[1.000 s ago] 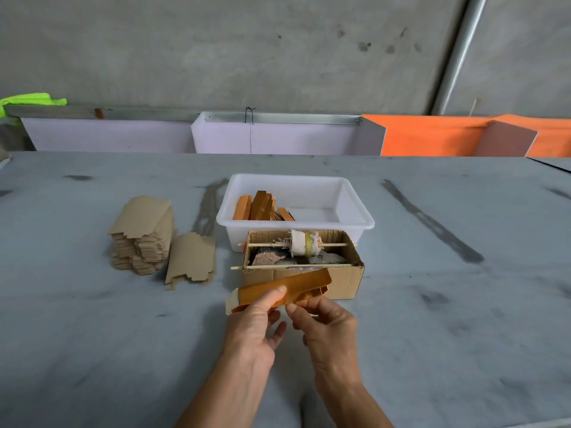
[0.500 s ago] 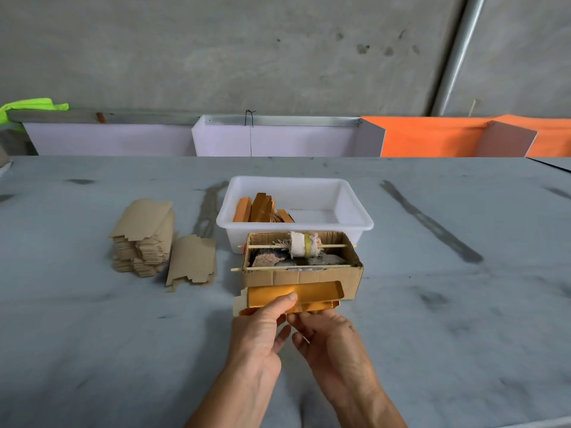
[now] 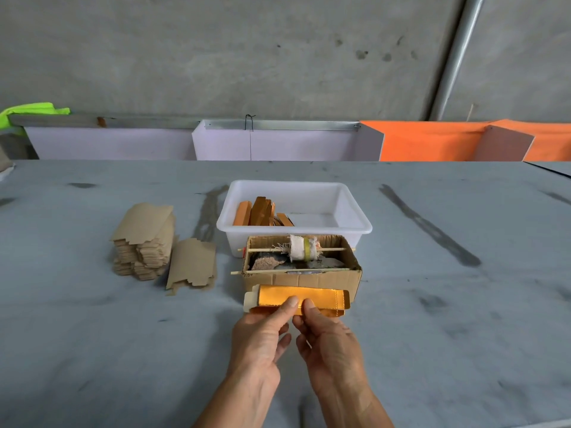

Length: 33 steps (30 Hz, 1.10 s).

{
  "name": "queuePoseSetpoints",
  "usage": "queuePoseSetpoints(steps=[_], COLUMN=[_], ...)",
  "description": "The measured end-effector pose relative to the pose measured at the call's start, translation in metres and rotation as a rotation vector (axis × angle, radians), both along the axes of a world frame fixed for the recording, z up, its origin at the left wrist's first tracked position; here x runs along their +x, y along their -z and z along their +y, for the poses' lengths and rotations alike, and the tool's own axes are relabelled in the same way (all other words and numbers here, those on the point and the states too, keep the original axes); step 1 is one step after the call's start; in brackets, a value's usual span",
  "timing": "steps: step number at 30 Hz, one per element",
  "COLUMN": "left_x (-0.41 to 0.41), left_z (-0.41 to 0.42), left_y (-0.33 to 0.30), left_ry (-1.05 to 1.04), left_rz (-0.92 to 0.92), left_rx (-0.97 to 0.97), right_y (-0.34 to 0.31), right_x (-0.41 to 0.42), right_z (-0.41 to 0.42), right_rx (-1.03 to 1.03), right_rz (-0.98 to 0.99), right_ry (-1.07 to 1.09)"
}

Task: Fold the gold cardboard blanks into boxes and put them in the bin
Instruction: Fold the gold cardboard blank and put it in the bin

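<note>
Both hands were closed on one gold blank (image 3: 304, 299), held just in front of the open cardboard box (image 3: 301, 274). The left hand (image 3: 259, 341) pinched its near edge with the thumb on top; the right hand (image 3: 330, 344) pinched the same edge just beside it. The blank lay roughly level, partly folded, one pale end flap showing at its left.

The grey tabletop (image 3: 432, 319) was streaked with dark marks; a concrete wall stood behind it. One white bin (image 3: 355, 223), behind the cardboard box, held several folded gold boxes (image 3: 259, 211), number unclear. Two stacks of brown blanks (image 3: 145, 242) lay to the left.
</note>
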<state>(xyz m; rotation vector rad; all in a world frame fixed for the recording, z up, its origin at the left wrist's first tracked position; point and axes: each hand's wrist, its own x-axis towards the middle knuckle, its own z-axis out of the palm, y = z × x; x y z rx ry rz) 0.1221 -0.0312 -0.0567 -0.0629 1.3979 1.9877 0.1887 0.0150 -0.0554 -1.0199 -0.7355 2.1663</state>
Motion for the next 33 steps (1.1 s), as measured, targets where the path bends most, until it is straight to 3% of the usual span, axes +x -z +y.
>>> queuePoseSetpoints(steps=[16, 24, 33], left_x=[0.002, -0.010, -0.022], left_z=[0.002, -0.004, -0.013], left_y=[0.004, 0.002, 0.001], left_ry=[-0.047, -0.024, -0.018], left_rz=[-0.076, -0.111, 0.010], left_rx=[-0.021, 0.006, -0.014], right_y=[0.001, -0.009, -0.021], right_x=[-0.009, -0.003, -0.005], right_z=[0.007, 0.012, 0.018], right_rx=[0.134, 0.132, 0.165], right_rz=[-0.169, -0.139, -0.184], right_ry=[0.081, 0.035, 0.021])
